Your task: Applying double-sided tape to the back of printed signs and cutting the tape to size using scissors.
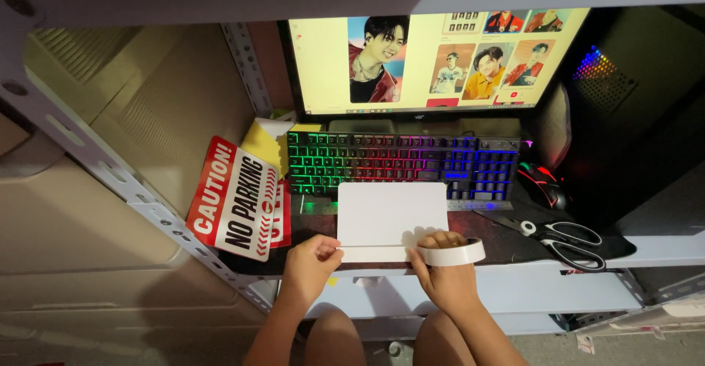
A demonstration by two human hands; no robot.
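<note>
A white rectangular sheet (391,215) lies on the dark desk mat in front of the keyboard. A strip of white tape runs along its near edge. My left hand (310,263) pinches the strip's left end at the sheet's lower left corner. My right hand (445,274) holds a roll of white tape (455,254) at the sheet's lower right, fingers curled around the ring.
A backlit rainbow keyboard (400,164) sits behind the sheet, below a lit monitor (433,58). Scissors (569,241) lie at the right, a mouse (543,182) behind them. A red-and-white sign (233,198) leans at the left beside a metal shelf upright (110,168).
</note>
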